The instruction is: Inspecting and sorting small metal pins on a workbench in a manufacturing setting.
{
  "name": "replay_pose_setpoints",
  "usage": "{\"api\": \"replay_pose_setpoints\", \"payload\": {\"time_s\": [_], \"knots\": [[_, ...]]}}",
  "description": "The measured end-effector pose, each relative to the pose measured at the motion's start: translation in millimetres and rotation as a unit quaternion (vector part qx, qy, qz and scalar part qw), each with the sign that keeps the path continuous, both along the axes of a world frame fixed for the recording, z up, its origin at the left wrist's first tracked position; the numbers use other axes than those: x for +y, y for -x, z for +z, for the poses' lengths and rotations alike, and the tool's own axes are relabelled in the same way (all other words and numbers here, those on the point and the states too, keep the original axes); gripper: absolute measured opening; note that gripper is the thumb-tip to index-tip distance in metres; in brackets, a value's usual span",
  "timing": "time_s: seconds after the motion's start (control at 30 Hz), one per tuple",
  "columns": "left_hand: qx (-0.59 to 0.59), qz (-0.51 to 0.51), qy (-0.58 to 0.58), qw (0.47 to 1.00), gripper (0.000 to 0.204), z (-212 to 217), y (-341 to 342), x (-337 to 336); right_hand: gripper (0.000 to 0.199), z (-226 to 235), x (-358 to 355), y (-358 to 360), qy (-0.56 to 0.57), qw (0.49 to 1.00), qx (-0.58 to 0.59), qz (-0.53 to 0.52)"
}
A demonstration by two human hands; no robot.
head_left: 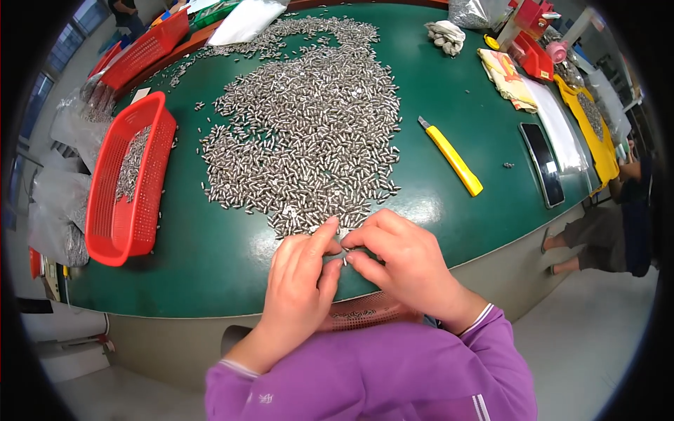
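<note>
A broad pile of small silvery metal pins (302, 133) with pointed ends covers the middle of the green table. Both hands meet at its near edge. My right hand (404, 254) has thumb and forefinger close together in a pinch, and one small metal pin (345, 262) shows at the thumb tip. Beside it, my left hand (298, 275) lies with fingers stretched toward the pile and the thumb apart from the forefinger. Its fingertips almost touch those of the right hand, and I see nothing clearly held in it. Below both hands, a pink mesh basket (361, 319) sits partly hidden, with some pins inside.
On the left stands a red plastic basket (105, 228) with more pins. A yellow utility knife (453, 158) and a phone (542, 165) lie to the right on the green table (210, 274). Gloves (446, 36) rest at the back. Another person (621, 217) is at the far right.
</note>
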State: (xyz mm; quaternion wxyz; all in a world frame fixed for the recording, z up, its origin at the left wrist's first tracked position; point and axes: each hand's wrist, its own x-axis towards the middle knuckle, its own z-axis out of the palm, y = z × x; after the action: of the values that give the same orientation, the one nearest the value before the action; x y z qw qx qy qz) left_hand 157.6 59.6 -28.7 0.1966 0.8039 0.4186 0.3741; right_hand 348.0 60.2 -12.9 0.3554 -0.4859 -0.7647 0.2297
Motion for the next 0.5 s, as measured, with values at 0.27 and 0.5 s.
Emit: {"api": "replay_pose_setpoints", "payload": {"time_s": [0.27, 0.5], "knots": [[0.007, 0.024, 0.011, 1.0, 0.057, 0.7, 1.3, -0.9, 0.014, -17.0, 3.9, 6.7, -0.068, 0.998, 0.001, -0.004], [-0.06, 0.019, -0.014, 0.998, 0.04, -15.1, 7.3, 0.0, 0.011, -25.1, 4.2, -4.5, -0.055, 0.981, 0.188, -0.005]]}}
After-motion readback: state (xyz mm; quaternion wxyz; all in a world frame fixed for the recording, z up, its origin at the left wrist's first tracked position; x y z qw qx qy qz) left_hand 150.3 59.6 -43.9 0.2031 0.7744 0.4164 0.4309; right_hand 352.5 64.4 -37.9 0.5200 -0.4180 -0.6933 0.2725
